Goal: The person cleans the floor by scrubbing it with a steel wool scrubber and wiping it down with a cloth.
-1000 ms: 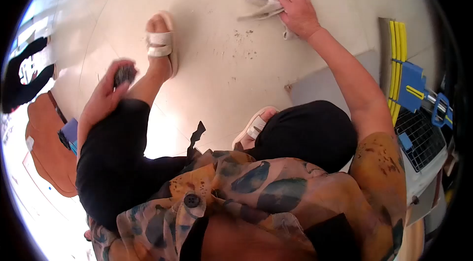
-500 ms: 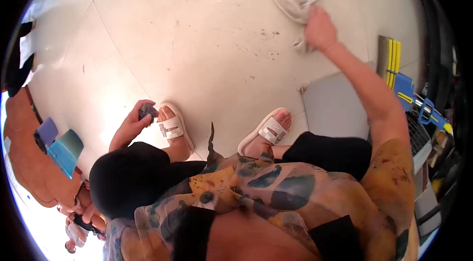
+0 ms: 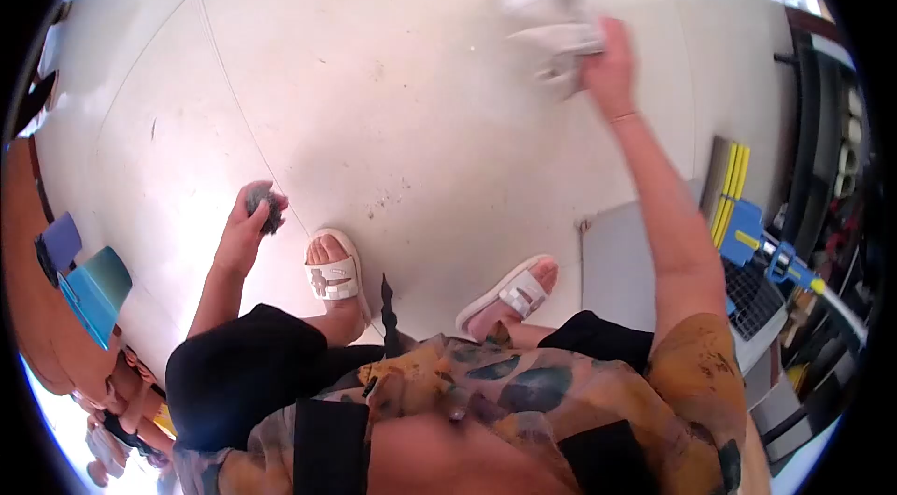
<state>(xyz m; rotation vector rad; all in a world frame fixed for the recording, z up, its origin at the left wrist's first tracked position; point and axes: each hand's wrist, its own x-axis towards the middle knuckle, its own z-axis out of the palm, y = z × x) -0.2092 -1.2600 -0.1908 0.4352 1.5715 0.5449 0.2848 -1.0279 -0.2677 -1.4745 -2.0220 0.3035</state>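
My left hand (image 3: 245,226) is closed round a dark grey scouring pad (image 3: 265,207), held above the floor beside my sandal (image 3: 333,276). Farther out at the upper right, my right hand (image 3: 612,70) grips a pale cloth (image 3: 551,32), blurred by motion. The cloth hangs over or on the floor; whether it touches cannot be told. Small dark specks (image 3: 383,200) lie on the pale tiled floor (image 3: 308,102) between the two hands, nearer my feet.
A blue and yellow mop (image 3: 743,229) stands at the right by a grey panel (image 3: 617,261) and dark shelving (image 3: 818,121). A teal dustpan-like object (image 3: 98,294) and brown furniture (image 3: 56,308) are at the left. Other people (image 3: 126,411) show at the lower left.
My right hand has swept the cloth over the floor, and the cloth is spread differently. My left hand with the pad has lifted away from the sandal. The view has shifted forward.
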